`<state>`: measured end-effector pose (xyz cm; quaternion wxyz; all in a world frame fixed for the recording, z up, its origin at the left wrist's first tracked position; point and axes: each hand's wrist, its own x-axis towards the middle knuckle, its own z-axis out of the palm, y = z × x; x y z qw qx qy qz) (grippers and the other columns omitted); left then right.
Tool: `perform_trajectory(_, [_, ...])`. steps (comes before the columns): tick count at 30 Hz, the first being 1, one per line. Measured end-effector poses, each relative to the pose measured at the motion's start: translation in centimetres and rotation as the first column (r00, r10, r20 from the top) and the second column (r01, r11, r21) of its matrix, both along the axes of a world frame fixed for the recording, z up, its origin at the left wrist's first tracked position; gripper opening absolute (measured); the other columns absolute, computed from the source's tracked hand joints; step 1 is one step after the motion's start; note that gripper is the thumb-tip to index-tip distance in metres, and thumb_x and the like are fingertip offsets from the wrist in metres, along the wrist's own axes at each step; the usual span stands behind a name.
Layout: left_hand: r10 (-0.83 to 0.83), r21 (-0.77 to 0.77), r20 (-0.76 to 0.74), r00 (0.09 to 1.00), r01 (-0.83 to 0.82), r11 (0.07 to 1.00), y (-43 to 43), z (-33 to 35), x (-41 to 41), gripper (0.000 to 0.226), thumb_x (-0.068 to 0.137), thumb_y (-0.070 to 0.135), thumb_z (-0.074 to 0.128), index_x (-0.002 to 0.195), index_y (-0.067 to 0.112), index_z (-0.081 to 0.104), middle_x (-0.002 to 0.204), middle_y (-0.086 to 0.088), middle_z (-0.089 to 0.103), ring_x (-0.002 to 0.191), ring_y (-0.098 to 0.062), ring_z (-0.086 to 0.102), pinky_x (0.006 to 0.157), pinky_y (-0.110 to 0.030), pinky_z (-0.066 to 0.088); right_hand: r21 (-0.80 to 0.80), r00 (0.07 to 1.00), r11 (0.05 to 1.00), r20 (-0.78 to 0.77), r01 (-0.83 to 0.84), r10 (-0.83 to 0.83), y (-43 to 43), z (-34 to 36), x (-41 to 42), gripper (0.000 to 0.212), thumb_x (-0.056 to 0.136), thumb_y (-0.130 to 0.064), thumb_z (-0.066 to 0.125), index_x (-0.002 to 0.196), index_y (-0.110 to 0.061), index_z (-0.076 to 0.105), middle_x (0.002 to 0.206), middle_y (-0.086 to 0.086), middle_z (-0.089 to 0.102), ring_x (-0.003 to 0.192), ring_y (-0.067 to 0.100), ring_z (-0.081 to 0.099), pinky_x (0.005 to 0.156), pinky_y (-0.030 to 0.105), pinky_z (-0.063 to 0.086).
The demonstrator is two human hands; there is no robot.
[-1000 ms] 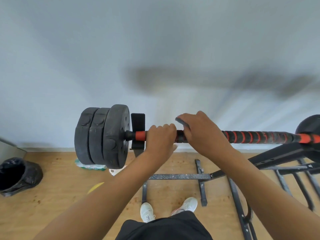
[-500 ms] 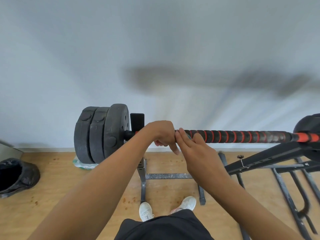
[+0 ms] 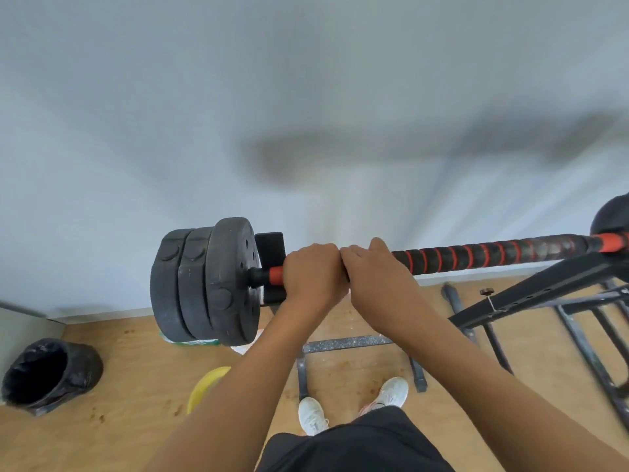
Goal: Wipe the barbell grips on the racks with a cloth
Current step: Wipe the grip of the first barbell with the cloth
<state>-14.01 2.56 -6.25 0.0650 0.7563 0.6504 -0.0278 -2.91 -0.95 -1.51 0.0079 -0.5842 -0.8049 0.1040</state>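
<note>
- Barbell grip (image 3: pixel 476 255), a black foam sleeve banded in red, was pictured lying level across a black steel rack (image 3: pixel 531 287), running from the centre to the right edge of the scene.
- The left hand (image 3: pixel 311 274) was seen wrapped round the bar just right of its red collar, fingers curled fully over it. The right hand (image 3: pixel 377 281) was set touching it on the right, fingers hooked over the far side of the sleeve.
- No cloth could be made out, and whether one was pressed under the right palm could not be told.
- The bar was judged heavy and stiff, loaded at the left with three black weight plates (image 3: pixel 204 284) and held in an upright cradle (image 3: pixel 270 247). It was thought likely to stay seated under wiping, though it might roll.
- The foam was judged soft and ridged, with grooves where grime might be held. It was best taken by wrapping the sleeve, with one hand kept near the collar to steady it.
- A pale wall (image 3: pixel 306 97) was shown at the far side, above a speckled wooden floor (image 3: pixel 119 420).
- A bin (image 3: pixel 51 373) lined with a black bag was seen at the near left, a yellow object (image 3: pixel 207 386) beside the left forearm, and white shoes (image 3: pixel 311 415) nearest the camera.
</note>
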Motion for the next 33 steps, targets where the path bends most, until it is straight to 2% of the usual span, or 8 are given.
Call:
perform_trajectory(5, [0.022,-0.242,0.087,0.996,0.000,0.970,1.8,1.3,-0.4,0.030,0.097,0.041,0.056,0.075,0.021,0.050,0.079,0.002,0.063,0.065,-0.017,0.053,0.066,-0.032,0.043,0.139,0.996,0.986,0.030,-0.090,0.087,-3.5,-1.2,1.7,0.079,0.060,0.015,0.068,0.138,0.003,0.059,0.139,0.015,0.062,0.088,0.028,0.059,0.059,0.028,0.054])
perform_trajectory(9, [0.012,-0.175,0.132,0.991,0.012,0.985,1.3,0.7,-1.0,0.053,0.080,0.071,0.073,0.081,0.021,0.055,0.077,0.006,0.063,0.066,-0.016,0.057,0.065,-0.031,0.042,0.041,0.993,0.995,-0.070,-0.094,0.096,-2.3,-0.2,3.7,0.072,0.090,0.010,0.055,0.154,-0.020,0.041,0.157,-0.010,0.043,0.098,0.012,0.034,0.078,0.030,0.053])
perform_trajectory(14, [-0.064,0.272,0.022,0.998,0.056,0.961,-2.0,-1.6,-0.2,0.060,0.072,0.060,0.085,0.083,0.020,0.042,0.070,0.006,0.047,0.064,-0.018,0.042,0.070,-0.036,0.037,0.162,0.983,0.987,-0.181,-0.005,0.035,1.9,1.2,2.9,0.025,0.102,-0.003,0.048,0.124,-0.012,0.056,0.089,-0.010,0.043,0.080,0.021,0.045,0.065,0.031,0.043])
perform_trajectory(18, [-0.013,0.256,-0.030,0.999,0.020,0.967,-1.3,-1.5,0.6,0.051,0.064,0.018,0.086,0.059,0.023,0.035,0.046,0.007,0.042,0.043,-0.017,0.028,0.054,-0.027,0.024,0.023,0.989,1.000,-0.146,0.020,-0.017,1.8,0.7,0.9,0.020,0.100,-0.004,0.036,0.091,-0.012,0.052,0.081,0.000,0.049,0.081,0.023,0.045,0.066,0.034,0.039])
perform_trajectory(22, [0.039,-0.025,0.049,0.998,-0.038,0.999,0.4,0.0,0.5,0.030,0.089,0.020,0.060,0.067,0.023,0.040,0.066,0.006,0.051,0.060,-0.019,0.047,0.056,-0.028,0.030,0.065,0.991,0.997,-0.130,0.046,-0.038,0.1,-1.1,0.8,0.024,0.089,0.006,0.043,0.096,-0.016,0.047,0.074,-0.011,0.036,0.082,0.019,0.033,0.055,0.030,0.029])
perform_trajectory(26, [0.063,-0.314,0.115,0.991,-0.024,0.949,2.1,1.9,0.0,0.037,0.084,0.046,0.075,0.077,0.021,0.049,0.076,0.004,0.059,0.078,-0.022,0.061,0.069,-0.031,0.044,0.105,1.000,0.994,-0.002,-0.019,0.020,-1.7,-1.5,2.0,0.066,0.080,0.009,0.064,0.142,-0.010,0.051,0.128,-0.003,0.060,0.098,0.022,0.043,0.060,0.030,0.048])
perform_trajectory(28, [0.058,-0.387,0.125,0.990,-0.005,0.922,2.7,1.8,-0.2,0.042,0.081,0.051,0.079,0.078,0.020,0.052,0.079,0.004,0.063,0.078,-0.022,0.062,0.070,-0.031,0.047,0.145,0.996,0.987,0.068,-0.067,0.058,-2.7,-1.1,2.7,0.085,0.062,0.009,0.081,0.142,-0.006,0.057,0.139,0.003,0.063,0.094,0.026,0.055,0.060,0.032,0.055])
perform_trajectory(33, [0.000,-0.175,0.116,0.993,0.021,0.984,1.3,0.9,-0.4,0.055,0.074,0.066,0.083,0.089,0.021,0.055,0.077,0.007,0.057,0.074,-0.020,0.060,0.066,-0.031,0.041,0.076,0.994,0.995,-0.084,-0.061,0.067,-1.2,1.0,4.1,0.066,0.091,0.008,0.060,0.147,-0.025,0.050,0.149,-0.017,0.048,0.097,0.010,0.030,0.079,0.032,0.054])
